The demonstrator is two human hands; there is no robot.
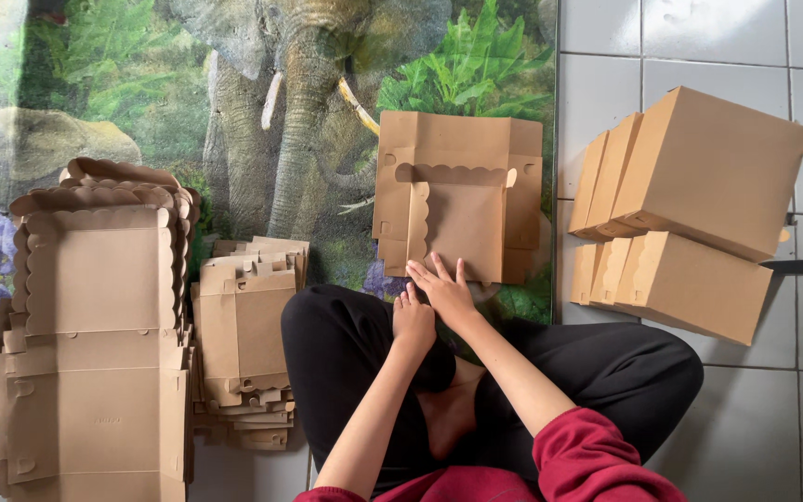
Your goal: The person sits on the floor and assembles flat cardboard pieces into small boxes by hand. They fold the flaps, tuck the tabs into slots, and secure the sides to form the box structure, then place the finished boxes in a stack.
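A half-folded box (457, 191) is lying at frame centre on the mat (262, 112). Flat blanks (95, 344) are stacking at lower left, a smaller pile (248, 325) just right of them. Finished boxes (690, 209) are sitting at right on the floor (699, 37).

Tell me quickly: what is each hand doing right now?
Left hand: loosely curled, holding nothing, beside the flat cardboard box blank.
Right hand: open, fingers flat on the blank's near edge.

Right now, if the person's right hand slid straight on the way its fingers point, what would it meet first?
The right hand already rests on the flat brown cardboard box blank; going on, it would probably cross the blank's scalloped-edged flap, then the elephant-print floor mat.
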